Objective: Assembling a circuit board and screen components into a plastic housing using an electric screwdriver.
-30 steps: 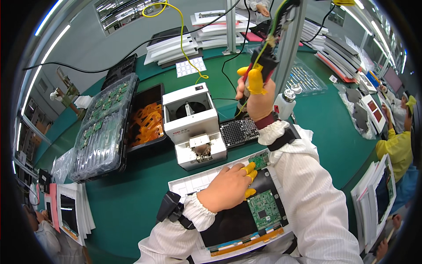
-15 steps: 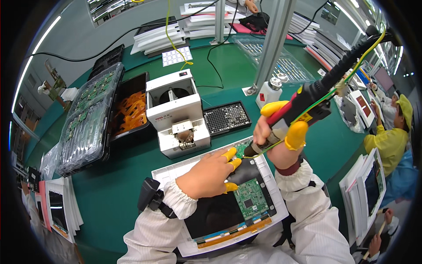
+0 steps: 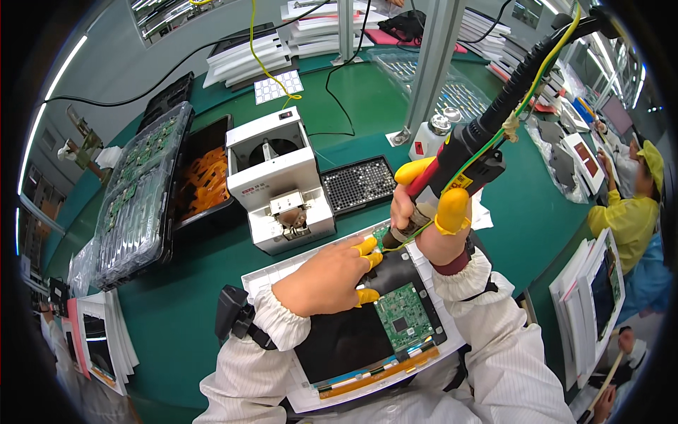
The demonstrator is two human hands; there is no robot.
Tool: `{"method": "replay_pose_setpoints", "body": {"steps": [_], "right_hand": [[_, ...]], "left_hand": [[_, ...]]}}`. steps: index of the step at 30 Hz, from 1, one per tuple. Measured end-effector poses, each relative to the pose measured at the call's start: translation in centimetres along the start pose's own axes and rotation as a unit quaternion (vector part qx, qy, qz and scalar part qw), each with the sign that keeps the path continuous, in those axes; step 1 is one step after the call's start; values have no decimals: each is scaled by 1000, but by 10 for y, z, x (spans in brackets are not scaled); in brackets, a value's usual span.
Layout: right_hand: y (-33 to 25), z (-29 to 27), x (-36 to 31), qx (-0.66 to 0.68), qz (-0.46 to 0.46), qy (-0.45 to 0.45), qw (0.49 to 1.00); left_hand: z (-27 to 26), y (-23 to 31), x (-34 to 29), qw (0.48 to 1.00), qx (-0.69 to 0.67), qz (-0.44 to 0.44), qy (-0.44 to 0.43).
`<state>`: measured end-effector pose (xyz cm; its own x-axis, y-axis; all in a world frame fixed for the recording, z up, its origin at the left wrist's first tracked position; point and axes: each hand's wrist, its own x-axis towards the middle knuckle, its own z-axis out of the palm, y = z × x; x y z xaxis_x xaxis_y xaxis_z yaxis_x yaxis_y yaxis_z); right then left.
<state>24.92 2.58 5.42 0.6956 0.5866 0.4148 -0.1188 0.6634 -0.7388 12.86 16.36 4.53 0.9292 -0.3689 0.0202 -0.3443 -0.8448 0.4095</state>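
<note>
A dark flat display panel in a white frame [image 3: 253, 280] lies before me, tilted a little. On its back sit a large green circuit board [image 3: 405, 315] and, near the far edge, a smaller green board [image 3: 379, 235] partly hidden by my hands. My right hand [image 3: 438, 226], with yellow finger cots, grips a black and red electric screwdriver [image 3: 460, 164]. The screwdriver's lower end is at the smaller board; its exact contact is hidden. My left hand [image 3: 328, 277] rests on the panel with stretched fingers in yellow cots, the fingertips beside the smaller board.
Beyond the panel stand a white screw feeder [image 3: 282, 184], a black tray of small round parts [image 3: 359, 185] and a metal-capped bottle [image 3: 429, 138]. At left are a bin of orange parts [image 3: 206, 180] and clear trays of boards [image 3: 138, 191]. A metal post [image 3: 432, 71] rises behind; framed panels [image 3: 583, 283] stand at right.
The screwdriver and my right hand have shifted slightly left, the lower end staying by the smaller board. My left hand keeps its place on the panel. The whole view has turned a little.
</note>
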Motion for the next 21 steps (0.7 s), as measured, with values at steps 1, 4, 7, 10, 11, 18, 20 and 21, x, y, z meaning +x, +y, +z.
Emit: {"method": "replay_pose_setpoints", "body": {"steps": [1,4,7,10,11,18,20,21], "right_hand": [[0,0,0,-1,0,0,1000],[0,1,0,5,0,-4,1000],[0,2,0,2,-6,-3,1000],[0,3,-1,-15,-2,2,1000],[0,4,-2,-23,7,2,1000],[1,5,-2,-32,-4,-12,999],[2,4,-4,-36,13,5,999],[3,4,-5,-40,29,21,999]], "left_hand": [[-1,1,0,1000,-15,-1,8],[-3,3,0,1000,-13,-9,0],[2,-1,0,1000,-5,-9,1],[1,1,0,1000,-13,-15,7],[2,0,-1,1000,-13,-15,6],[1,2,1,999,-26,-32,-7],[1,2,2,999,-32,-31,-1],[0,3,2,999,-36,-37,-11]]}}
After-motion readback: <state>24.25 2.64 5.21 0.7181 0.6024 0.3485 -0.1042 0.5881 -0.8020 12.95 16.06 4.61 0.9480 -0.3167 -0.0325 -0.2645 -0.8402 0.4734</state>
